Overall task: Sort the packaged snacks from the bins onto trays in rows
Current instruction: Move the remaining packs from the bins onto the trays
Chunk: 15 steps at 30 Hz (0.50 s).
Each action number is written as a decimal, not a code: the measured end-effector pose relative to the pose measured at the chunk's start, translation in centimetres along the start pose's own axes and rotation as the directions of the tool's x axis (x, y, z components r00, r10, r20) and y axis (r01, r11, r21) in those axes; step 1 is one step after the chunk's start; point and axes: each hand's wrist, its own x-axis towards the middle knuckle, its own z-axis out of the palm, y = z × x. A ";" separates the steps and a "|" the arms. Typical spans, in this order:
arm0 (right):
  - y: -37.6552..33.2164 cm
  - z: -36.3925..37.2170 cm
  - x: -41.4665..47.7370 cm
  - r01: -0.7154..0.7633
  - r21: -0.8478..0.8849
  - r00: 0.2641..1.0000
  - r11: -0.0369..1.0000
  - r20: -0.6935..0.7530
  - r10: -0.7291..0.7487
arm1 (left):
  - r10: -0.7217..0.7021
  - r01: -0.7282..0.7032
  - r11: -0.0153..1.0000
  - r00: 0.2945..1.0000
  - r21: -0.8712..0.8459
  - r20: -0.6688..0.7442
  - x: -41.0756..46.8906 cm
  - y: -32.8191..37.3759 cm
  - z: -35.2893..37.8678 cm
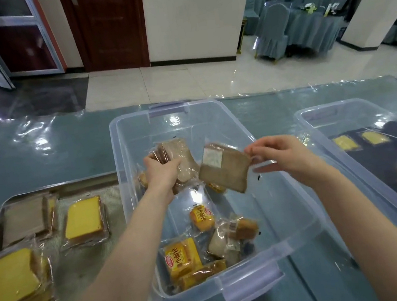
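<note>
Two grips are hovering over the clear bin: the left grip is curling around a stack of brown packets, and the right grip is pinching a single brown packet by its edge. Orange bread packets are lying loose at the bin's near end. A second bin is sitting just to the right. A metal tray on the left is holding yellow cake packets. The glossy blue surface is carrying everything, with a tiled floor, a dark door and draped chairs beyond.
</note>
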 end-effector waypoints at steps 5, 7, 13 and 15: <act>0.8 5.1 2.5 -0.118 0.401 0.973 0.909 -0.135 0.186 | -0.094 0.099 0.990 0.994 -0.096 0.058 0.4 0.1 0.4; 1.3 7.6 3.1 -0.183 0.467 0.951 0.865 -0.138 0.276 | -0.121 0.132 0.973 0.990 -0.189 0.072 0.5 0.3 0.6; 1.6 11.9 3.3 -0.144 0.439 0.939 0.887 -0.223 0.263 | -0.066 0.083 0.973 0.994 -0.213 0.088 -1.0 1.2 0.3; 1.8 12.2 3.1 -0.103 0.349 0.961 0.932 -0.206 0.183 | 0.002 0.004 0.997 0.998 -0.082 0.066 -1.2 1.0 0.3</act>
